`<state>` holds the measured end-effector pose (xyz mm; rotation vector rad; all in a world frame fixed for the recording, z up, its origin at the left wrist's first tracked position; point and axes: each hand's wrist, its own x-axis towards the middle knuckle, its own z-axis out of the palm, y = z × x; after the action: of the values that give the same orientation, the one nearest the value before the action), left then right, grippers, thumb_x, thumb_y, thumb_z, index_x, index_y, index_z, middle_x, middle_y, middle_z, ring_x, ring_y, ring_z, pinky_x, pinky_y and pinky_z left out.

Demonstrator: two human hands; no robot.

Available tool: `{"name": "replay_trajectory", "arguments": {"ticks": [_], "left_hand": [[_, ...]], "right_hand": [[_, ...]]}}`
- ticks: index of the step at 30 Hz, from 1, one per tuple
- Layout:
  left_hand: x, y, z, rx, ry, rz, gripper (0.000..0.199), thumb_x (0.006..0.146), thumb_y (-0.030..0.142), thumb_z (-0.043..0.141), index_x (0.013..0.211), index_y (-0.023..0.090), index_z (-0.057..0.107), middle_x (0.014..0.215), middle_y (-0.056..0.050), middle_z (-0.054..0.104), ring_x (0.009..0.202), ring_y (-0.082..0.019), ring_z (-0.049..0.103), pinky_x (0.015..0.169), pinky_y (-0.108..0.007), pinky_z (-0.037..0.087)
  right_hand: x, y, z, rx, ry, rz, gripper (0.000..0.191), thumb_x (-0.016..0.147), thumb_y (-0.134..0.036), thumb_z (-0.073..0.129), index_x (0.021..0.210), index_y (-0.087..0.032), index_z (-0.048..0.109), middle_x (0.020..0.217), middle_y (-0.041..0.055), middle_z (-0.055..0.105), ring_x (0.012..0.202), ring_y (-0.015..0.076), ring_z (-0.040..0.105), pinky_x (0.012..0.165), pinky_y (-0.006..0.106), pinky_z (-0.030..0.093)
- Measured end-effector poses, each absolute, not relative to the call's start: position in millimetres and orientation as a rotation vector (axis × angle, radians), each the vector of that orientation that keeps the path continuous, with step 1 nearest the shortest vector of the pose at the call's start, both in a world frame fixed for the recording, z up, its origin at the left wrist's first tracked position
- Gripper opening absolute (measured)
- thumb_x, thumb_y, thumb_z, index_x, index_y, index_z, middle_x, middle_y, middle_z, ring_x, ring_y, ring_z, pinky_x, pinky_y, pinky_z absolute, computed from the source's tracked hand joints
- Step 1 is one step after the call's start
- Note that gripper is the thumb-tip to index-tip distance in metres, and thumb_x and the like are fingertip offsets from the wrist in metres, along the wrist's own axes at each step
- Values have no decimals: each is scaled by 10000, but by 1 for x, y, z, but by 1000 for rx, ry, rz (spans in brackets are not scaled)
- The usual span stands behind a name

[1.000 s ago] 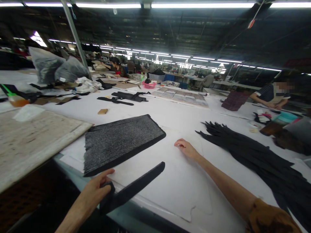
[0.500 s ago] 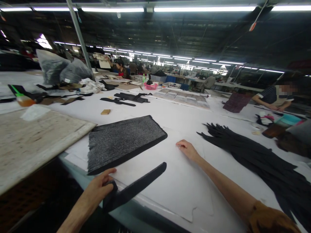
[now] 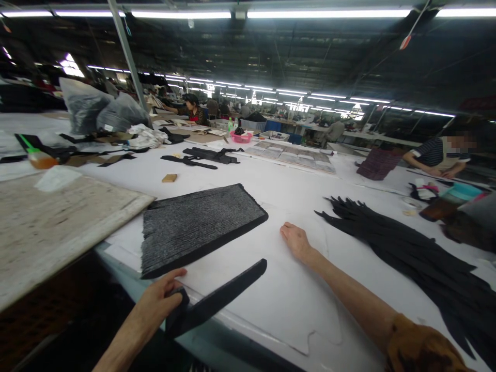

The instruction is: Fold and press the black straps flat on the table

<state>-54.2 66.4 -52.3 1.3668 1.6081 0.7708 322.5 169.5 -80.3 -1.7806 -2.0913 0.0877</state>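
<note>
Can see a pink basket [image 3: 241, 138] at the far side of the white table [image 3: 271, 178], with something dark in it and a green bottle [image 3: 230, 124] beside it; also a pale tray [image 3: 274, 136] with contents too small to tell. At far left, shows two clear plastic bags [image 3: 83, 106] full of dark material, and nearer, a cup [image 3: 42, 161] of orange liquid with a green straw. At right, shows a teal-topped container [image 3: 461, 193] with contents too unclear to name. In left hand [image 3: 157, 298], holds the folded near end of a black strip [image 3: 222, 293] between thumb and fingers, with index finger stretched out. Shows the strip as long, narrow and matt, with a rounded far end, lying slantwise across the table's near edge. Keeps right hand [image 3: 296, 242] low over the white surface with fingers curled narrowly together; cannot tell if pinching anything. Just beyond the strip, shows a grey ribbed panel [image 3: 201, 222] with a black border and a frayed left edge. Farther off, shows a tan block [image 3: 169, 178]; at left, a stained board [image 3: 70, 222]; at right, beyond right forearm, a heap of black strips [image 3: 395, 237]. Cannot see all of the held end behind left hand.
</note>
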Motion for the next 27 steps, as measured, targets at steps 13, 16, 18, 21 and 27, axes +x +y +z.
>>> {"name": "replay_trajectory", "arguments": {"ticks": [13, 16, 18, 21, 27], "left_hand": [[-52, 66, -50, 1373, 1659, 730, 594, 549, 350, 483, 1093, 121, 548, 597, 13, 571, 695, -253, 612, 558, -287, 431], [-50, 65, -49, 1365, 1666, 745, 577, 547, 354, 482, 1074, 129, 553, 593, 16, 567, 664, -244, 604, 570, -292, 434], [-48, 64, -49, 1354, 1666, 803, 551, 550, 349, 482, 1054, 139, 556, 614, 12, 582, 672, -240, 607, 583, -291, 440], [-47, 64, -50, 1331, 1659, 842, 523, 539, 347, 495, 1019, 151, 564, 616, 8, 595, 677, -246, 614, 575, -292, 443], [-53, 68, -48, 1328, 1608, 812, 486, 554, 349, 543, 1001, 160, 570, 640, 4, 625, 679, -242, 623, 597, -291, 461]], "right_hand": [[340, 171, -71, -1593, -1671, 656, 200, 736, -298, 437, 675, -179, 586, 696, 18, 575, 715, 173, 514, 708, 300, 371], [344, 168, -68, -1468, -1529, 849, 237, 687, -353, 473, 747, -174, 616, 733, 16, 600, 734, 172, 526, 740, 307, 380], [346, 166, -65, -1394, -1424, 966, 236, 640, -344, 510, 761, -174, 619, 804, 27, 620, 774, 171, 535, 744, 301, 382], [347, 160, -60, -1301, -1274, 1129, 147, 584, -300, 551, 655, -172, 570, 852, 44, 626, 805, 166, 538, 702, 279, 382], [350, 149, -49, -1107, -1080, 1384, 107, 539, -226, 533, 613, -177, 473, 660, -8, 548, 592, 99, 466, 592, 247, 366]]}}
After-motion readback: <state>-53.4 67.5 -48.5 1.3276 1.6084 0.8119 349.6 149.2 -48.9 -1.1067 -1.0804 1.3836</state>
